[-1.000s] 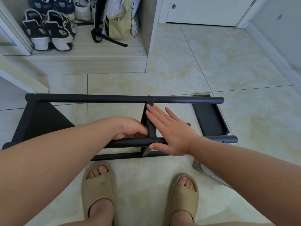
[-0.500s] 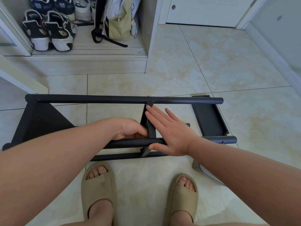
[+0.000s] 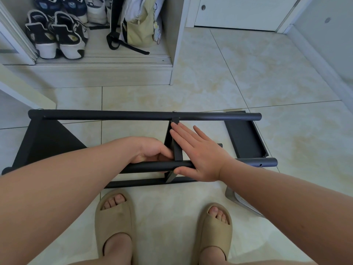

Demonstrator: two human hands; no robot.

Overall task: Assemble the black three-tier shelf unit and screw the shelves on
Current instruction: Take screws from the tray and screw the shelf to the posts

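One black shelf unit (image 3: 145, 116) on its side on the floor (image 3: 248, 73) — middle shelf (image 3: 176, 148) between poles. Right hand (image 3: 198, 157) flat, fingers straight, pressing shelf to near pole (image 3: 149, 166), probably steadying the joint. Left hand (image 3: 150, 152) curled there — contents hidden. Loose shelf (image 3: 246, 138) beside.

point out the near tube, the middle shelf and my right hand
near tube (image 3: 269, 161): head view, bare end right of the wrist
middle shelf (image 3: 177, 154): head view, narrow edge between the hands
right hand (image 3: 198, 155): head view, back of the hand
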